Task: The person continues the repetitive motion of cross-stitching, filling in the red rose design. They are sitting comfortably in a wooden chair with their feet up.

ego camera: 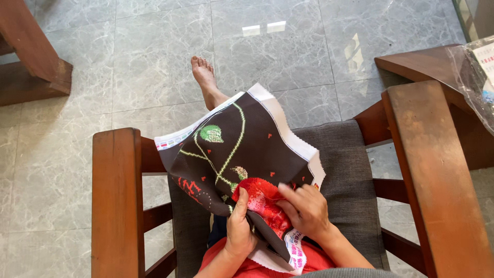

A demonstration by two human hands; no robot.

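Observation:
A dark cross-stitch cloth [242,149] with white edges lies across my lap, stitched with green stems, a green leaf and a large red flower [260,198]. My left hand [239,226] grips the cloth's near fold from below, thumb up against the red flower. My right hand [307,210] rests on the cloth to the right of the flower, fingers pinched together at the fabric; I cannot tell whether a needle is between them. My bare foot [206,77] stretches out over the tiled floor beyond the cloth.
I sit in a wooden armchair with a grey cushion [345,170]; its left armrest [116,201] and right armrest [432,175] flank my lap. A wooden side table [422,64] with a clear plastic bag [476,77] stands at right. More wooden furniture [31,56] is at upper left.

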